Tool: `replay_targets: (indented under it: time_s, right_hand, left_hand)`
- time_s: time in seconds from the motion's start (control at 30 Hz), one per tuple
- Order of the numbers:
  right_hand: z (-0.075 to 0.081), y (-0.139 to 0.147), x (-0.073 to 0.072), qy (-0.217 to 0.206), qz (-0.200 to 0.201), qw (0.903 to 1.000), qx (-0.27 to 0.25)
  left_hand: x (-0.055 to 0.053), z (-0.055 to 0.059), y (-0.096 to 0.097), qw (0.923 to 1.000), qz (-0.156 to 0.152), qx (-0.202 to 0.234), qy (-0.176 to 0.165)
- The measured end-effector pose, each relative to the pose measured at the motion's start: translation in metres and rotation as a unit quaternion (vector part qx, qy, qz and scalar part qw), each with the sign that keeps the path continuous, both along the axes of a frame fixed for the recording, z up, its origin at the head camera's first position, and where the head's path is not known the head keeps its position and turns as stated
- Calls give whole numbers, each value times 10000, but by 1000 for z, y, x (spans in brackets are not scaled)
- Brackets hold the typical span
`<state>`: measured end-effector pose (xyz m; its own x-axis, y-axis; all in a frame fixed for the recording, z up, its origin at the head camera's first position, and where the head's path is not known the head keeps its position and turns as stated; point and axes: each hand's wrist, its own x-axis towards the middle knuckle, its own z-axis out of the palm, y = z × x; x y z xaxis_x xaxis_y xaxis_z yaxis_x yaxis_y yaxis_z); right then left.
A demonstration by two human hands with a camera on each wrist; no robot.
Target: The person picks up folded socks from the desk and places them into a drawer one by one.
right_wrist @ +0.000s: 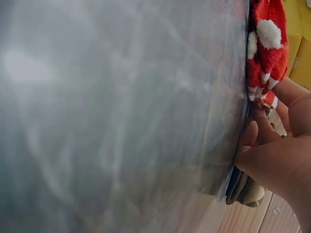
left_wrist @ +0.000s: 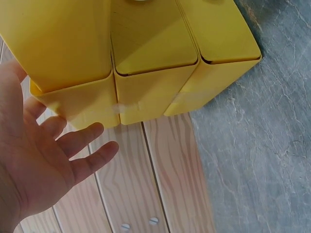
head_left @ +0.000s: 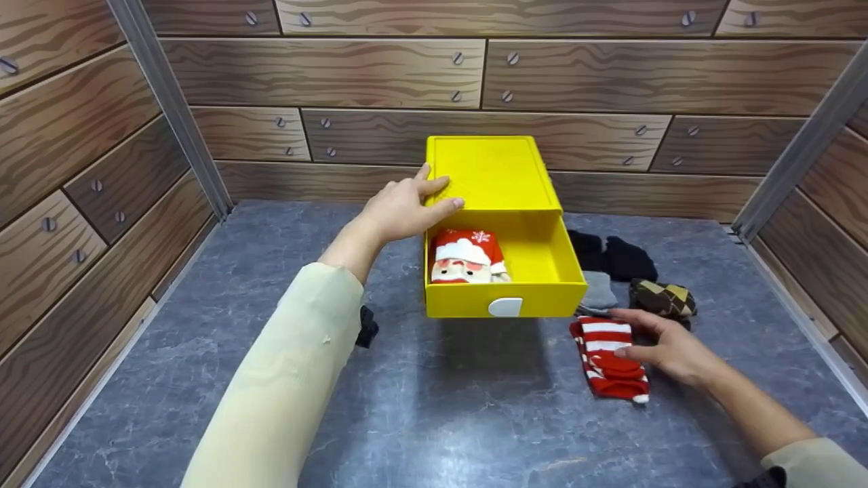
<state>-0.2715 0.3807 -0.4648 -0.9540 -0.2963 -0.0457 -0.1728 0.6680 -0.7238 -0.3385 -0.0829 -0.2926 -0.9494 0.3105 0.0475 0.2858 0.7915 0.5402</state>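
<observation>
A yellow drawer unit stands with its top drawer pulled out. Inside, at the left, lies a folded red sock with a Santa face. My left hand rests at the unit's upper left edge, fingers spread, its fingertips on the top. To the right, folded red-and-white striped socks lie on the table. My right hand has its thumb over their right side, and in the right wrist view the socks' edge sits between thumb and fingers.
Behind the striped socks lie grey socks, brown argyle socks and black socks. A black item is partly hidden by the left sleeve. Wood-patterned walls enclose the table.
</observation>
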Motion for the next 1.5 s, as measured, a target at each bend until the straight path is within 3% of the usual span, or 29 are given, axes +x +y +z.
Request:
replay_targets:
  time_s: [0.67,1.03,1.3,1.5]
  right_hand:
    - [-2,-1,0,127,14,9999,19]
    - [2,3,11,-93,-74,9921,-1250]
    - [14,3,21,78,-417,9933,-1079]
    - [27,-4,25,-148,-456,9846,-1682]
  left_hand:
    - [-1,-1,-1,9998,34,152,-98]
    - [-1,-1,-1,9999,17,128,-39]
    - [0,0,0,9999,26,98,-47]
    - [0,0,0,9999,74,110,-88]
